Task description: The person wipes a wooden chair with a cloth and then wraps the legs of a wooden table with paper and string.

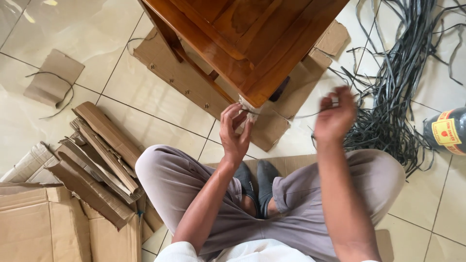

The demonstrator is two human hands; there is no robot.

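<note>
- L hand (pixel 235 133): mine, fingers half curled and loosely spread, fingertips touching the padded corner (pixel 251 104) of the wooden furniture piece (pixel 252 43) — steadying the pale wrap there, not clenched on it.
- R hand (pixel 335 116): raised to the right of that corner, fingers pinched narrow on a thin dark strap (pixel 286 116); motion-blurred, so exact grip is approx.
- Strap: runs from the padded corner across to my R hand, looks taut; far end at the corner is too small to tell.
- Step in hand, as I judge it: binding the corner padding w/ the strap — mid-pull.
- Next move would call for keeping tension w/ the R hand while the L holds the wrap from slipping.
- Surroundings: strap bundle (pixel 398 82) on the tiled floor (pixel 73 24) at right; torn cardboard pieces (pixel 102 155) at left; flat cardboard sheet (pixel 184 77) under the furniture.
</note>
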